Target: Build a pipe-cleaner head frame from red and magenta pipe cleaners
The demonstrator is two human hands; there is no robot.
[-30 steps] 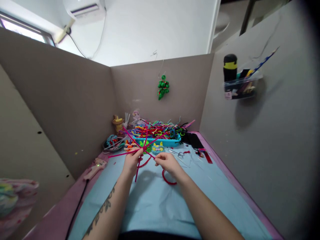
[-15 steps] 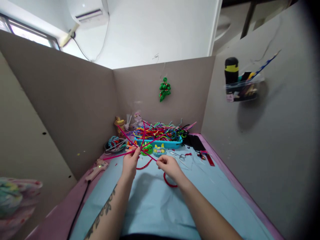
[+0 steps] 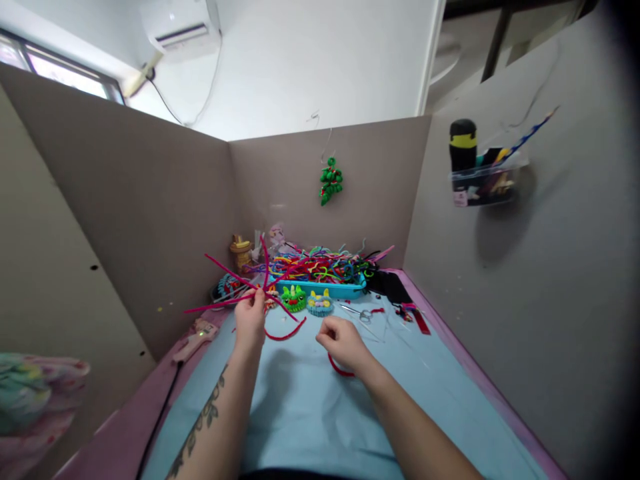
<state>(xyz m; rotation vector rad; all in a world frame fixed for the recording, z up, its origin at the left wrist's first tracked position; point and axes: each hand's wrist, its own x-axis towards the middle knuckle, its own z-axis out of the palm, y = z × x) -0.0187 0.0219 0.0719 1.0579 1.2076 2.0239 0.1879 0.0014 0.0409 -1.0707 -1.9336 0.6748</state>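
My left hand (image 3: 250, 319) pinches a bundle of crossed pink pipe cleaners (image 3: 220, 309) near their middle, and the strands fan out in several directions like a star. To its right, my right hand (image 3: 343, 340) has its fingers curled closed, apart from the bundle, and no strand shows in it. A curved red pipe cleaner (image 3: 285, 337) lies on the table below the bundle. Another red arc (image 3: 341, 369) shows under my right hand, partly hidden by it. Just beyond sit a green pipe-cleaner animal face (image 3: 293, 299) and a blue and yellow one (image 3: 319, 303).
A blue tray (image 3: 345, 291) heaped with coloured pipe cleaners stands at the back. Scissors (image 3: 361, 313) and a red strip (image 3: 421, 321) lie to the right. At left rests a pink glue gun (image 3: 197, 339) with a black cord. Grey partitions enclose the table.
My right hand has let go of the pink strand it was pinching. My left hand has moved left with the bundle, turning it slightly. The red pipe cleaners have stayed on the table.
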